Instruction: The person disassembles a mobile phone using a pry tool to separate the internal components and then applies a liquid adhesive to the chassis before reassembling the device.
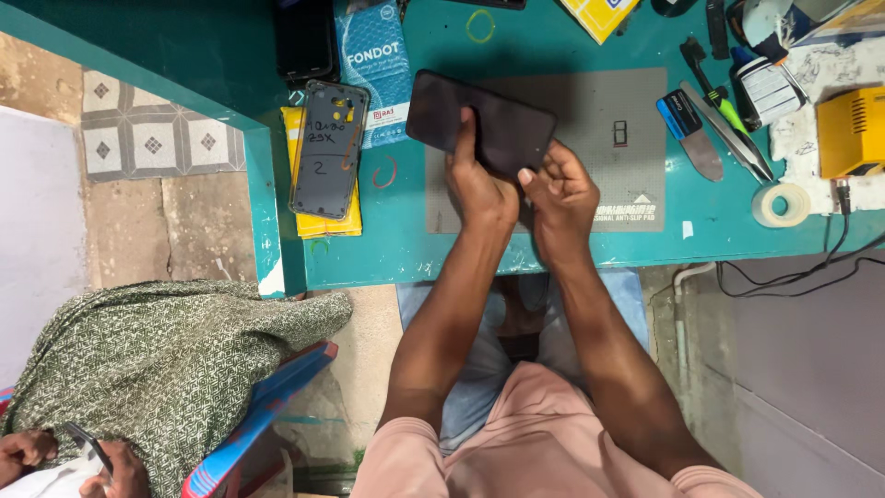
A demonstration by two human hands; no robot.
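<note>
phone point(493, 120) above mat point(599, 166) | back cover point(329, 148) left | tape roll point(781, 204) right

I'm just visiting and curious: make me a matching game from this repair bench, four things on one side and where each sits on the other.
Things:
1. Dark rectangular phone
2. Grey phone back cover
3. White roll of tape
4. Yellow box-shaped device

Places:
A. On a yellow pad, at the left end of the teal table
B. At the table's right edge, with a black cable below it
C. Held by the left hand and right hand over the grey mat
D. Flat on the table, right of the mat, near the front edge

Pairs: 1-C, 2-A, 3-D, 4-B
</note>
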